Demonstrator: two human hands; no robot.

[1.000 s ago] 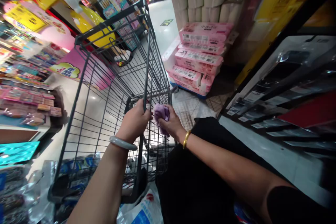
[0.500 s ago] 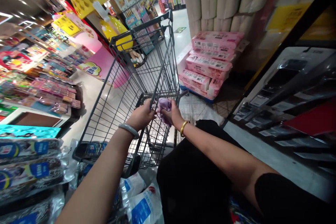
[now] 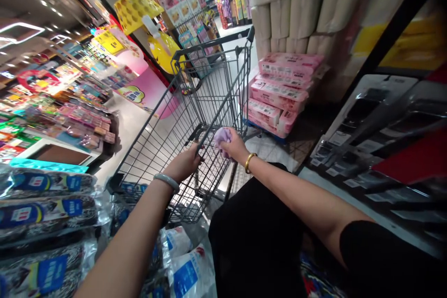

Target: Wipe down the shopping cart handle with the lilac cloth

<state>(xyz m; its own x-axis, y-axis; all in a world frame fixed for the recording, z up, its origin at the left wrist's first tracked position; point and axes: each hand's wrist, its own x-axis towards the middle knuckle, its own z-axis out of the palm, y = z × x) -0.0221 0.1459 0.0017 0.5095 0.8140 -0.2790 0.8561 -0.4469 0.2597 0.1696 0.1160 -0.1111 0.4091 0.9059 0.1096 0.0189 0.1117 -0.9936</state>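
Note:
A grey wire shopping cart with a dark handle stands in front of me, tilted in the picture. My left hand, with a grey-green bangle at the wrist, is closed around the cart's near top rail. In my right hand, which wears a gold bangle, a crumpled light purple cloth is bunched in the fingers. That cloth is at the cart's side wires; whether it touches them I cannot tell. The cart's wire basket shows the floor through it.
Pink tissue packs are stacked on a blue base to the right, with paper rolls above. Packaged dark goods hang at the right. Bagged items lie at lower left. A pink display stands beyond the cart.
The view has shifted, so the cart sits farther right. My right hand, with the purple cloth, has moved away from my left hand. My left hand stays on the rail.

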